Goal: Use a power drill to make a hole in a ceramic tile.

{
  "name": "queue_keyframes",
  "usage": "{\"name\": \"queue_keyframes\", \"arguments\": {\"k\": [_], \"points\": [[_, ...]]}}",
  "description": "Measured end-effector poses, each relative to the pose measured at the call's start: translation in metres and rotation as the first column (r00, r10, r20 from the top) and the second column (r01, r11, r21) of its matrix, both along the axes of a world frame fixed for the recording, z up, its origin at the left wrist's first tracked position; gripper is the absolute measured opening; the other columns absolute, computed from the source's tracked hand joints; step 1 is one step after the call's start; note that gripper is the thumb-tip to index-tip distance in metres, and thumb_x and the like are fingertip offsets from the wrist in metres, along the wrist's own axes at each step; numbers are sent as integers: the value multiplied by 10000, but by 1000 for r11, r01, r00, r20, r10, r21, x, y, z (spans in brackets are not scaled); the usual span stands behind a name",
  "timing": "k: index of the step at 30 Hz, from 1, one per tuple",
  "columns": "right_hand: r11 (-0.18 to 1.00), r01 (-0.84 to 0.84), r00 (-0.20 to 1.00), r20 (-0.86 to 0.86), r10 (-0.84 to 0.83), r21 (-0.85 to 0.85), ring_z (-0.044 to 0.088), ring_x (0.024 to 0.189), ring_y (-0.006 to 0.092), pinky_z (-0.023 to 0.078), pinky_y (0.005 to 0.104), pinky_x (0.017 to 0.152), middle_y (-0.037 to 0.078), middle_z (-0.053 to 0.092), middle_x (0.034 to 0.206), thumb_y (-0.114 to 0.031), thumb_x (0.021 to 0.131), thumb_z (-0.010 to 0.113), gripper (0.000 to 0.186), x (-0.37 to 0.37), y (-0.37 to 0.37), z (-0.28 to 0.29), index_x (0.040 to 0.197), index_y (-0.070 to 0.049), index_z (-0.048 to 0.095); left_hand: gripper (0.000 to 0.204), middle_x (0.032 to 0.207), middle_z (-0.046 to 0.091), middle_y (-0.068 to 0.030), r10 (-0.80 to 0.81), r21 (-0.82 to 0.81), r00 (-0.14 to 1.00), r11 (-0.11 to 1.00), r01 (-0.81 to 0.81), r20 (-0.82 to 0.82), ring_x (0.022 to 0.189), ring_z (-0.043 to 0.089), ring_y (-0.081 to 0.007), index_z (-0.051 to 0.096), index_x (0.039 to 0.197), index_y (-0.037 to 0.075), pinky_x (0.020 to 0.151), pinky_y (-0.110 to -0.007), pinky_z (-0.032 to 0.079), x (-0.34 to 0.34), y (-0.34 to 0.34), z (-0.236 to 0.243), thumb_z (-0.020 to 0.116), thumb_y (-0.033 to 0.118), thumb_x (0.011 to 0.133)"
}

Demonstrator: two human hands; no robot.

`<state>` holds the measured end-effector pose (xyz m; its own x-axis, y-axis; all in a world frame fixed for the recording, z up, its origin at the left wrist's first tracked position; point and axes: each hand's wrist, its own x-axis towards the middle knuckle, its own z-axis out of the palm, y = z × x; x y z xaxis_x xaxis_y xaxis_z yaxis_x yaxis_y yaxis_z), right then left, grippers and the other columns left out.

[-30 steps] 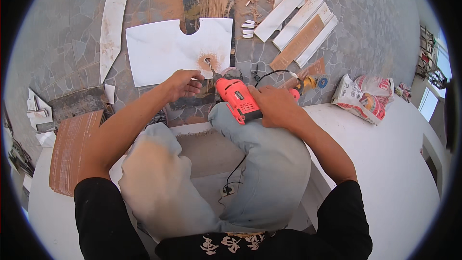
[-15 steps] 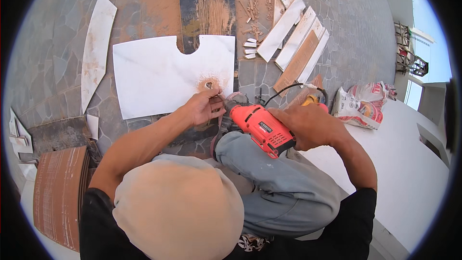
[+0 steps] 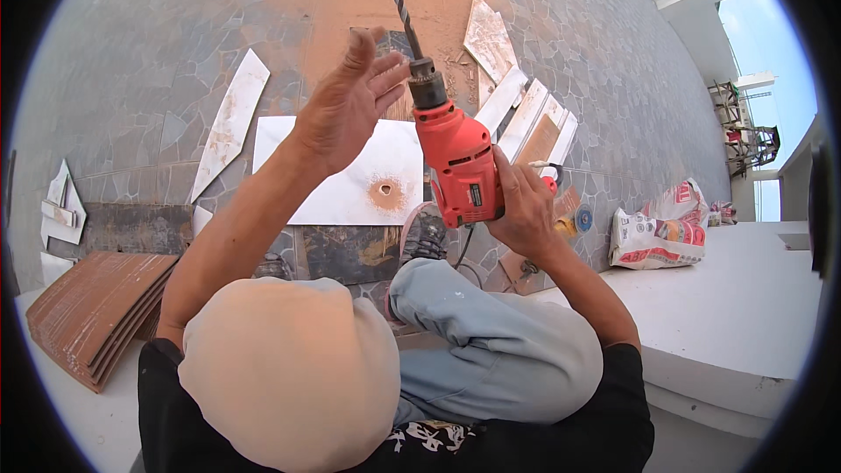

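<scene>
Gripped in my right hand [image 3: 526, 197] is a red power drill [image 3: 457, 153], held up with its black chuck and long spiral drill bit [image 3: 399, 2] pointing away from me. My left hand [image 3: 346, 105] is raised beside the chuck, fingers apart and holding nothing; whether a fingertip brushes the chuck is unclear. Below both lies a white tile [image 3: 320, 206] on the ground, partly covered from sight by my left hand and the drill. A small hole [image 3: 385, 190] in it is ringed with reddish-brown dust.
Cut tile strips [image 3: 526, 114] lie at the right, and a long tile offcut [image 3: 232, 123] at the left. Stacked brown-backed tiles [image 3: 96, 307] stand near left. A yellow angle grinder [image 3: 571, 222] and a printed sack [image 3: 657, 232] are at the right, by a white ledge [image 3: 718, 298].
My right hand has raised the drill and turned its bit outward, up off the tile. My left hand has left the tile by the hole and come up, its fingers spreading.
</scene>
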<state>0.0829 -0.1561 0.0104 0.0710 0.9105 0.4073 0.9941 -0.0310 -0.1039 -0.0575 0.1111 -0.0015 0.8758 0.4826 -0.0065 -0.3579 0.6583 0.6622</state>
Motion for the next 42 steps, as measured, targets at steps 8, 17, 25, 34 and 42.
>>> {"name": "queue_keyframes", "arguments": {"k": [8, 17, 25, 34, 42], "points": [[872, -61, 990, 138, -8, 486, 655, 854, 322, 537, 418, 743, 161, 662, 962, -78, 662, 847, 952, -3, 80, 59, 1473, 45, 364, 976, 1331, 497, -208, 267, 689, 955, 717, -110, -126, 1246, 562, -315, 377, 1458, 1, 1060, -441, 463, -49, 57, 122, 585, 746, 863], [808, 67, 992, 44, -114, 585, 640, 811, 316, 517, 409, 740, 165, 637, 922, -87, 656, 851, 954, -24, 57, 56, 1462, 60, 360, 703, 1118, 640, -131, 85, 802, 994, 597, 3, -67, 1036, 682, -230, 423, 1403, 1, 928, -345, 566, 5, -18, 224, 815, 207, 857], [844, 171, 985, -56, -166, 508, 604, 839, 315, 501, 413, 753, 154, 593, 919, -86, 725, 750, 819, -7, 41, 19, 1445, 73, 393, 676, 1233, 613, -110, -267, 640, 963, 737, 217, -19, 1219, 601, -278, 301, 1533, 78, 1044, -425, 482, 42, -3, 167, 649, 227, 974], [874, 403, 914, -174, -367, 272, 617, 842, 301, 523, 392, 729, 167, 614, 963, -202, 681, 871, 988, 28, 77, -38, 1460, 101, 344, 493, 1206, 645, -150, -387, 320, 921, 877, 357, 33, 1144, 642, -248, 383, 1446, 49, 980, -406, 538, 145, 42, 49, 538, 288, 1045], [849, 519, 780, -350, -519, -103, 583, 933, 343, 501, 422, 784, 193, 590, 1032, -206, 669, 826, 990, -13, 83, -137, 1457, 117, 322, 429, 1111, 651, -110, -346, -37, 886, 935, 352, -309, 1012, 631, -202, 557, 1218, 17, 917, -358, 534, 148, 40, -100, 598, 390, 1010]]}}
